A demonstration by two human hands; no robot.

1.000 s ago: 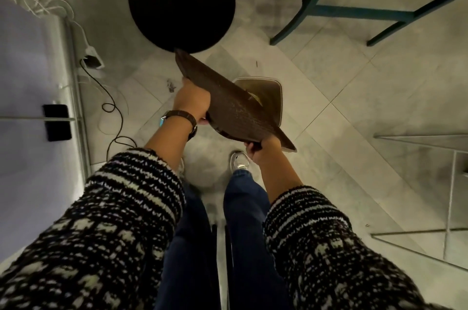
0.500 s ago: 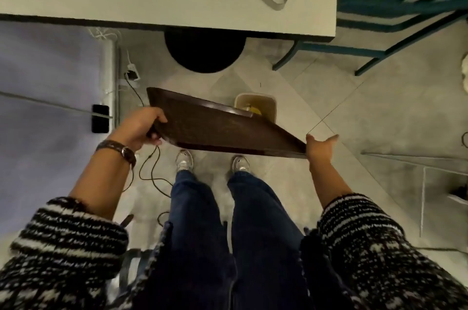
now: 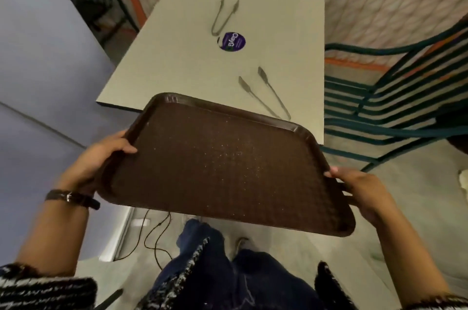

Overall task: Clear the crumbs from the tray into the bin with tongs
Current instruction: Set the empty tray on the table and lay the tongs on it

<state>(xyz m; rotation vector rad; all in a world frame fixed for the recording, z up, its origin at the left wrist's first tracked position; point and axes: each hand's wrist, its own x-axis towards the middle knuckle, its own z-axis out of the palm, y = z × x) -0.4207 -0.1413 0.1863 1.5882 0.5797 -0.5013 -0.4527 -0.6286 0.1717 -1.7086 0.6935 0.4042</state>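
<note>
Both forearms reach forward. Left hand (image 3: 101,165) grips the tray (image 3: 228,165) at its left rim, thumb on top; right hand (image 3: 364,193) grips the right rim.

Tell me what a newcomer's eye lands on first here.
A brown tray fills the middle, gripped by the left hand and right hand at its ends, pale specks scattered on it. Behind it, the table holds near tongs, far tongs and a purple sticker.
</note>
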